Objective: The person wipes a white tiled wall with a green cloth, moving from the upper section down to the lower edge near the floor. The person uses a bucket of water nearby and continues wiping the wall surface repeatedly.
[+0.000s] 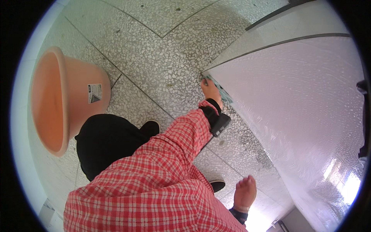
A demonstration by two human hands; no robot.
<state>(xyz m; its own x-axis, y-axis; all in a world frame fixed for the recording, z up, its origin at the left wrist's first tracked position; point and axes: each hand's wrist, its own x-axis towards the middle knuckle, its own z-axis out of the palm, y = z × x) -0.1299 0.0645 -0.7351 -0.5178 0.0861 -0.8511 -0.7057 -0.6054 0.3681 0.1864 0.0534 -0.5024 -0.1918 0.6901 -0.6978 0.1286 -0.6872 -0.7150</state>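
My left hand (212, 90) presses a teal-green cloth (223, 93) against the lower edge of a large white panel (278, 95). The cloth is bunched, and the hand covers part of it. Wet, soapy-looking streaks and droplets coat the panel's glossy face. A black device (220, 124) is strapped at my left wrist, over the red checked sleeve. Lower right, my right hand (245, 192) hangs above the floor, apart from the panel. Its fingers are curled together, and nothing shows in them.
An orange plastic bucket (82, 90) with a label lies or leans at the left, its mouth facing left. Underfoot is speckled terrazzo floor (174, 58). My black-clad knee (107, 145) and two dark shoes (150, 128) are close by. Bright light reflects off the panel's lower right.
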